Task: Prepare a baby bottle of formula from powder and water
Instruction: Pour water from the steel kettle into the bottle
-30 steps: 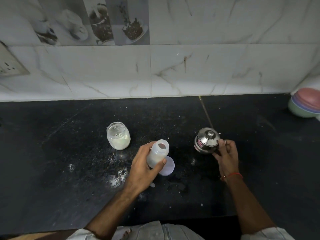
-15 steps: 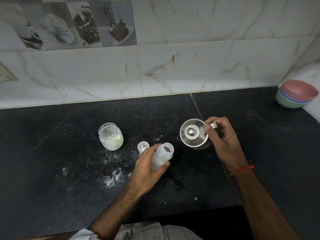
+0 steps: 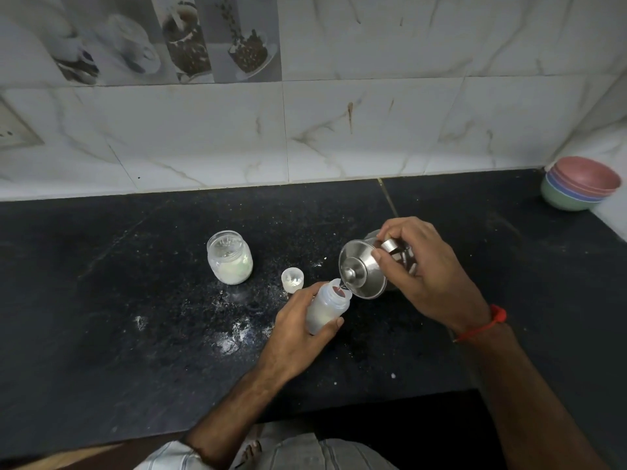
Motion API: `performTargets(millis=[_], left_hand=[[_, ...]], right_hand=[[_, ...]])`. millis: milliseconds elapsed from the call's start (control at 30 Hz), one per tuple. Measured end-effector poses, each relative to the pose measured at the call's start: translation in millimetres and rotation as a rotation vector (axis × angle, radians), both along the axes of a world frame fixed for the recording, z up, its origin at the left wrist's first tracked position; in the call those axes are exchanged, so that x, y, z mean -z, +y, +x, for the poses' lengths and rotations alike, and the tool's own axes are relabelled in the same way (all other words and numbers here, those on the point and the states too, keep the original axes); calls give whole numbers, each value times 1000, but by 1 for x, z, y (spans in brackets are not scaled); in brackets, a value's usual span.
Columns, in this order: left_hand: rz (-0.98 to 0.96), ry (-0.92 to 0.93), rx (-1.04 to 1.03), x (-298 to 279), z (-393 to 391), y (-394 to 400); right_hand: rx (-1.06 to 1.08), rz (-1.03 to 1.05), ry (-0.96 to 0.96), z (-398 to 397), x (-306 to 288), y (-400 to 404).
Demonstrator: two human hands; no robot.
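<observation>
Tilting steel kettle (image 3: 361,276) (no label legible), right hand (image 3: 427,276) clamped; left hand (image 3: 298,330) grips bottle (image 3: 327,312).

No legible text, labels, brands or numbers in view.
Steel kettle (image 3: 362,273): no marking visible from this angle; baby bottle (image 3: 326,311): translucent, no graduations or print made out; powder jar (image 3: 230,256): unlabelled as far as it shows; picture tile (image 3: 217,35) on the wall: printed cups and beans, no words; stacked bowls (image 3: 581,188): plain colours, no lettering.
</observation>
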State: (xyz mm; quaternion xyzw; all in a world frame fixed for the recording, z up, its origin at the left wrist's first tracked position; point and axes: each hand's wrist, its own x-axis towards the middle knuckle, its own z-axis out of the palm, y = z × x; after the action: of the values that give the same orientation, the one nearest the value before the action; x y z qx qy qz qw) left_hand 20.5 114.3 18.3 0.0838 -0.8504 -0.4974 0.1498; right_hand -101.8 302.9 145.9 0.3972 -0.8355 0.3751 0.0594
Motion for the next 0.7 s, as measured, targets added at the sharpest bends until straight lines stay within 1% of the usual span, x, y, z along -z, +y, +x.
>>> performTargets(millis=[267, 700], left_hand=[[-8, 19, 15, -1, 8, -11], [34, -9, 25, 0, 13, -23]], right_hand=[[-28, 99, 86, 9, -9, -15], [-26, 144, 180, 20, -24, -27]])
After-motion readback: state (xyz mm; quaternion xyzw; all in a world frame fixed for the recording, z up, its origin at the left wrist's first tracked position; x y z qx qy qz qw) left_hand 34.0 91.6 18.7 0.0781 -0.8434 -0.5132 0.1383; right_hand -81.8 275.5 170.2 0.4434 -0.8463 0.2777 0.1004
